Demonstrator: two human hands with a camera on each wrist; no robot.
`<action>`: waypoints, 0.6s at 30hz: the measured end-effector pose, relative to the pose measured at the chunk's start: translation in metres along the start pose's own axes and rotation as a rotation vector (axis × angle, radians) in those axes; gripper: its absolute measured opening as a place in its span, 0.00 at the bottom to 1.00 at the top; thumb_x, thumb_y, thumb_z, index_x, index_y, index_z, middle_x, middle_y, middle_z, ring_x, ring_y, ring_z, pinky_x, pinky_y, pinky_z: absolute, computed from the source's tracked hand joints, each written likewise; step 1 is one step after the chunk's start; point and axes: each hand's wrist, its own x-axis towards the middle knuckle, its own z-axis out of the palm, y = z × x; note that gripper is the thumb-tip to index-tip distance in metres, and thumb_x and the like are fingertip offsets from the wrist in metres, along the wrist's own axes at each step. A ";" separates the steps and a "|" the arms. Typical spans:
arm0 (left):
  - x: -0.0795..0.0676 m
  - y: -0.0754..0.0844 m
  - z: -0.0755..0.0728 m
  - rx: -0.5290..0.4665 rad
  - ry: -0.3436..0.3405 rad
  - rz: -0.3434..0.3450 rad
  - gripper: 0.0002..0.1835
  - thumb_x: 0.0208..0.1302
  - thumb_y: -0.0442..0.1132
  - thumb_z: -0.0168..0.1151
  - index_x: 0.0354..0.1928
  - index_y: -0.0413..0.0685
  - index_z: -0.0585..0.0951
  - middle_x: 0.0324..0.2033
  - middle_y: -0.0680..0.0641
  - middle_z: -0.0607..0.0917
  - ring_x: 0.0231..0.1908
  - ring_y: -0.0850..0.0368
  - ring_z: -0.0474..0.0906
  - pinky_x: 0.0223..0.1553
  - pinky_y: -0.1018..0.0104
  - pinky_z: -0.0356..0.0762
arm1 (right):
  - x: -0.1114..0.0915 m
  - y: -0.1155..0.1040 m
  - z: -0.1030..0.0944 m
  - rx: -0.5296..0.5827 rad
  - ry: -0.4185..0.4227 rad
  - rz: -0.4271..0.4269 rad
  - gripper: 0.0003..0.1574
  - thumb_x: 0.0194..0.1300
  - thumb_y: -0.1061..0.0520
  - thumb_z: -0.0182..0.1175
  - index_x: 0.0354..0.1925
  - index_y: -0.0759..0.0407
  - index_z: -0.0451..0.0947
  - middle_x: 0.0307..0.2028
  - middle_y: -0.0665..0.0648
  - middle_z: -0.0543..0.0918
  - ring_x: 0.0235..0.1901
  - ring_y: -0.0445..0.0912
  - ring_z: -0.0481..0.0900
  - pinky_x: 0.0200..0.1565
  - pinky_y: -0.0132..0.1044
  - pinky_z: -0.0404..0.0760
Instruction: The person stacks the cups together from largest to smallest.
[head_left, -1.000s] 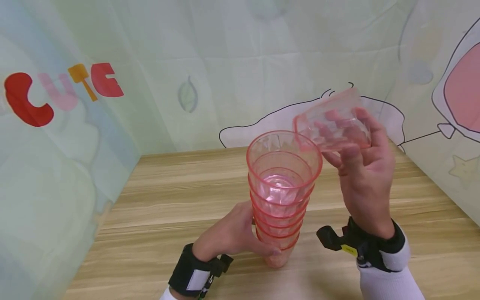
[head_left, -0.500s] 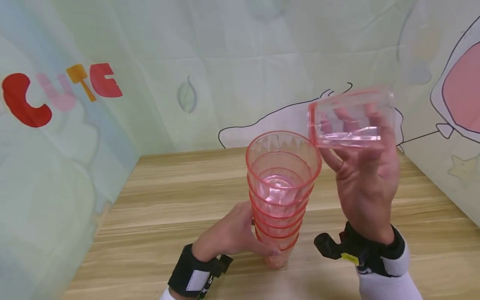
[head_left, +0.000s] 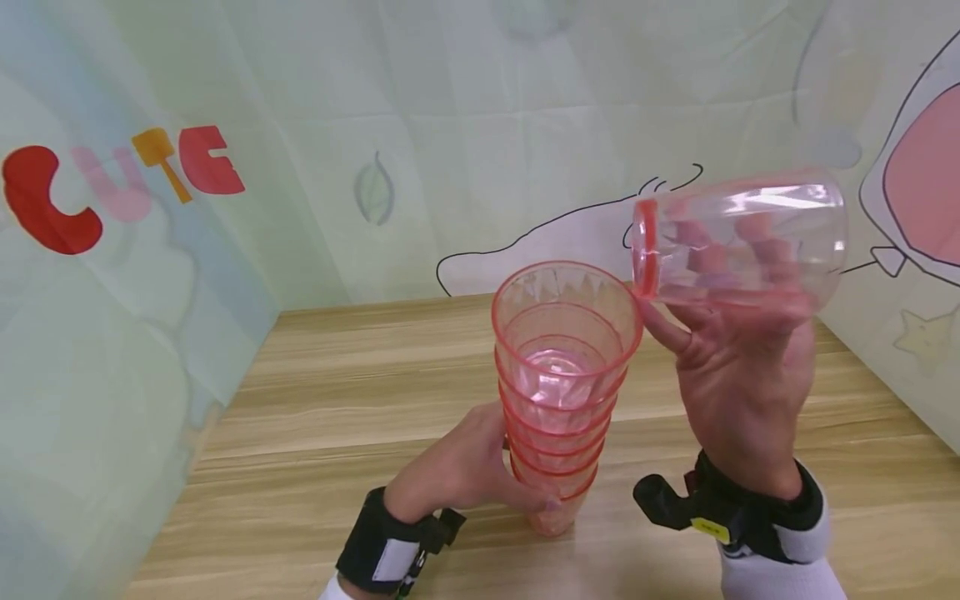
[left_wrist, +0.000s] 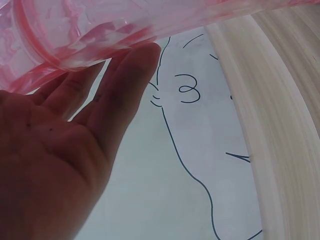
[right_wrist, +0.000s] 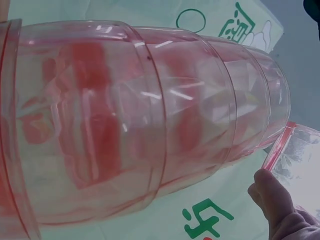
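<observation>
A tall stack of clear pink plastic cups leans slightly near the middle of the table in the head view. My left hand grips it low down, thumb across the near side; in the left wrist view the fingers lie along the stack. My right hand holds one more pink cup on its side, up to the right of the stack's top. Its red-edged end points left, close to the top rim. Fingers show through its clear wall. The stack fills much of the right wrist view.
The wood-grain tabletop lies under both hands. A pale printed cloth backdrop stands behind and at both sides, with coloured letters at the left. Each wrist wears a black strap with a small camera mount.
My right hand has moved the single cup to the right, away from over the stack's rim, and turned it nearly level. The left hand and the stack have stayed in place.
</observation>
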 end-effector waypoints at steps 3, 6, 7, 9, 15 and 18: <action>-0.001 0.000 0.000 0.005 0.005 0.001 0.37 0.48 0.46 0.82 0.60 0.67 0.73 0.52 0.62 0.83 0.53 0.61 0.78 0.57 0.58 0.76 | -0.001 -0.002 0.000 0.030 0.013 0.009 0.53 0.54 0.55 0.77 0.68 0.66 0.58 0.69 0.79 0.59 0.53 0.71 0.79 0.43 0.60 0.81; -0.002 0.000 0.000 0.015 0.013 0.005 0.37 0.48 0.46 0.83 0.60 0.66 0.74 0.51 0.61 0.83 0.53 0.61 0.78 0.57 0.59 0.77 | -0.002 -0.003 -0.001 0.054 -0.005 0.005 0.54 0.52 0.56 0.78 0.68 0.66 0.57 0.69 0.80 0.59 0.58 0.73 0.74 0.43 0.61 0.81; -0.002 0.000 -0.001 0.017 0.015 0.006 0.37 0.47 0.46 0.83 0.60 0.66 0.74 0.51 0.61 0.83 0.53 0.61 0.78 0.57 0.59 0.77 | -0.003 -0.004 0.000 0.065 -0.011 0.005 0.54 0.52 0.57 0.78 0.67 0.66 0.56 0.69 0.80 0.59 0.59 0.73 0.73 0.42 0.61 0.81; -0.003 0.001 -0.001 0.023 0.018 0.007 0.37 0.47 0.46 0.83 0.60 0.66 0.74 0.51 0.61 0.83 0.52 0.61 0.79 0.57 0.59 0.77 | -0.004 -0.004 -0.001 0.088 -0.048 0.001 0.53 0.54 0.59 0.75 0.68 0.66 0.55 0.68 0.80 0.59 0.60 0.73 0.71 0.43 0.63 0.80; -0.002 0.001 0.000 0.014 0.013 0.008 0.37 0.47 0.44 0.83 0.60 0.65 0.74 0.52 0.61 0.83 0.53 0.61 0.79 0.57 0.59 0.76 | -0.005 -0.002 -0.002 0.066 -0.210 -0.007 0.54 0.58 0.62 0.73 0.70 0.72 0.50 0.64 0.82 0.63 0.61 0.73 0.71 0.48 0.66 0.77; 0.000 0.001 0.000 0.004 0.007 0.011 0.37 0.48 0.44 0.83 0.60 0.65 0.74 0.52 0.61 0.83 0.53 0.61 0.79 0.57 0.59 0.77 | -0.003 -0.005 0.001 0.022 -0.223 -0.022 0.56 0.57 0.63 0.74 0.70 0.74 0.49 0.64 0.82 0.62 0.62 0.73 0.69 0.48 0.65 0.77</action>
